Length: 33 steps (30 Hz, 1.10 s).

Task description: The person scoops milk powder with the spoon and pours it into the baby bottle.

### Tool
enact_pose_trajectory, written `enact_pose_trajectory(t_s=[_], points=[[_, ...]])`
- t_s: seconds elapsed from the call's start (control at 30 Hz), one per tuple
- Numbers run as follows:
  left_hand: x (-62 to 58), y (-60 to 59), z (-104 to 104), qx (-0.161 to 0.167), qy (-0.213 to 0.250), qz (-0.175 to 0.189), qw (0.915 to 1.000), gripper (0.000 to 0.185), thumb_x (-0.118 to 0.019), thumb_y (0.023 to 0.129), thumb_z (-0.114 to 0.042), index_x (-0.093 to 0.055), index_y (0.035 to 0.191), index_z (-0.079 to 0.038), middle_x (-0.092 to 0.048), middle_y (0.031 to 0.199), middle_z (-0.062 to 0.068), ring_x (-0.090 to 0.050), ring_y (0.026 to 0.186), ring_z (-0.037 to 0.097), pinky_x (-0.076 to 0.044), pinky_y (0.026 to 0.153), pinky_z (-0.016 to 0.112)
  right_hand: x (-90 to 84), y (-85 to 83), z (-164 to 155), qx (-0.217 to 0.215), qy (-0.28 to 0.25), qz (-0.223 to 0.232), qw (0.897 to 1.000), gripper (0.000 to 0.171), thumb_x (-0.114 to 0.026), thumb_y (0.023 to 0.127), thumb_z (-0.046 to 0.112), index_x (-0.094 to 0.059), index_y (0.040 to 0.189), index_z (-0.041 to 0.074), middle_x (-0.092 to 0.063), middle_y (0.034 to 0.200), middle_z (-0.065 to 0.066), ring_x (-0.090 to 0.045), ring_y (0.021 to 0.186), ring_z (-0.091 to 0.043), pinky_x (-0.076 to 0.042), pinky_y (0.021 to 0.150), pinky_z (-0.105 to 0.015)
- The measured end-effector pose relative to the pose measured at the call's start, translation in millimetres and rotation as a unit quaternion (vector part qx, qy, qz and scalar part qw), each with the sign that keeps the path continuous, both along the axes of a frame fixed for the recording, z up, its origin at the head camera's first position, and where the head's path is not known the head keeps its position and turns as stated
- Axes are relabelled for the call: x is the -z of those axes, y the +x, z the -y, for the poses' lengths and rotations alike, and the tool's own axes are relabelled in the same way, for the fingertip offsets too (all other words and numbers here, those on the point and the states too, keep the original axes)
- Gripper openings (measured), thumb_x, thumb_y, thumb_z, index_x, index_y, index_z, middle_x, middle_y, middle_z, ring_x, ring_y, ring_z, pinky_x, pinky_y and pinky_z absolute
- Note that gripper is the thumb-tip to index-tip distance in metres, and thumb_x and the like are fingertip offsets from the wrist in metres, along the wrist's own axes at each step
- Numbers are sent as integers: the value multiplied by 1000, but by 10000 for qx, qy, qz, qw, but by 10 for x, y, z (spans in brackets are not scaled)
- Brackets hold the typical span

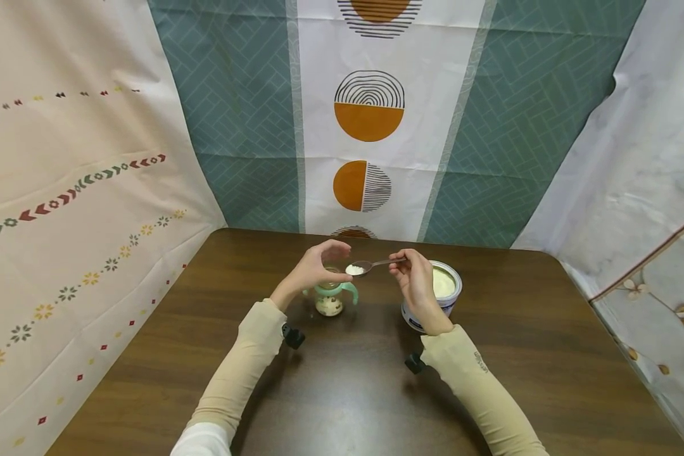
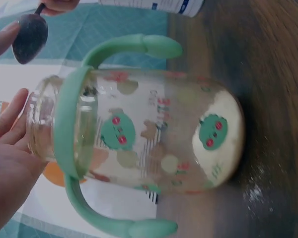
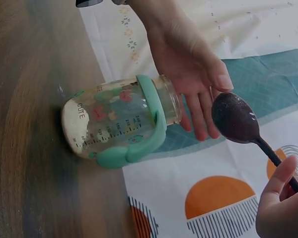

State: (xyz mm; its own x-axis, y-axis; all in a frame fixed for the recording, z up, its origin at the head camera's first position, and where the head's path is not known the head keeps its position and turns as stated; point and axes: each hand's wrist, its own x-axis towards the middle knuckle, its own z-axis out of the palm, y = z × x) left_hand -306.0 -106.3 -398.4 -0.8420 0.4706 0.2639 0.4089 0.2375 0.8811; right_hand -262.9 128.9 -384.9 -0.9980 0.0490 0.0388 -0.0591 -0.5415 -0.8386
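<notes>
My right hand [image 1: 415, 284] pinches a dark spoon [image 1: 380, 261] by its handle, thumb and fingers near the handle's end. White powder [image 1: 354, 270] lies in the spoon's bowl, held above a clear baby bottle [image 2: 139, 131] with a green two-handled collar [image 2: 67, 124]. The bottle stands uncapped on the table, with pale powder [image 2: 221, 141] at its bottom. Behind the bottle's mouth my left hand [image 3: 186, 67] is spread, fingers apart and gently curved. Its thumb tip [image 3: 223, 82] is right at the edge of the spoon's bowl.
A can [image 1: 456, 292] of pale powder stands open to the right, partly behind my right hand. Some spilled powder [image 2: 256, 193] dots the brown table [image 1: 336, 392] beside the bottle. Patterned cloth [image 1: 370, 190] hangs along the table's back edge.
</notes>
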Motion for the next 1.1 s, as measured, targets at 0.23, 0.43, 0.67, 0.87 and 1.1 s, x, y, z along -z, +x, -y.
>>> enact_pose_trajectory(t_s=[0.23, 0.43, 0.67, 0.87, 1.1], points=[[42, -9, 108, 259, -157, 69, 9995, 68, -83, 73, -3, -50, 132, 0, -56, 133, 19, -50, 129, 35, -39, 110, 50, 9, -20, 87, 20, 17, -2, 10000, 29, -35, 101, 6, -55, 81, 5, -65, 78, -3, -58, 63, -9, -50, 57, -15], [84, -17, 159, 415, -312, 113, 9986, 71, -83, 73, -3, -48, 134, 0, -53, 136, 20, -47, 131, 38, -39, 110, 51, 42, -42, 159, -51, 141, 27, 9999, 27, -37, 101, 6, -56, 81, 4, -65, 80, -4, -59, 63, -9, -51, 58, -15], [180, -7, 206, 237, -530, 88, 9983, 72, -87, 71, -14, -52, 133, -8, -56, 135, 11, -51, 129, 27, -40, 110, 46, 74, -21, 218, -206, 416, -136, 9988, 27, -37, 104, 11, -55, 87, 3, -64, 86, -4, -60, 68, -10, -53, 63, -17], [208, -10, 213, 154, -657, 25, 9977, 77, -88, 70, -23, -50, 135, -4, -57, 135, 9, -51, 128, 27, -42, 108, 47, 81, 1, 266, -503, 1167, -948, 9873, 29, -38, 106, 18, -53, 99, -6, -62, 96, -8, -63, 76, -11, -56, 71, -19], [215, -11, 198, 0, -928, 41, 9957, 74, -88, 69, -27, -53, 133, -13, -58, 131, 6, -55, 124, 24, -45, 105, 44, 76, 29, 291, -727, 2565, -2016, 9425, 35, -38, 106, 18, -54, 106, -13, -58, 109, -27, -66, 86, -15, -57, 80, -25]])
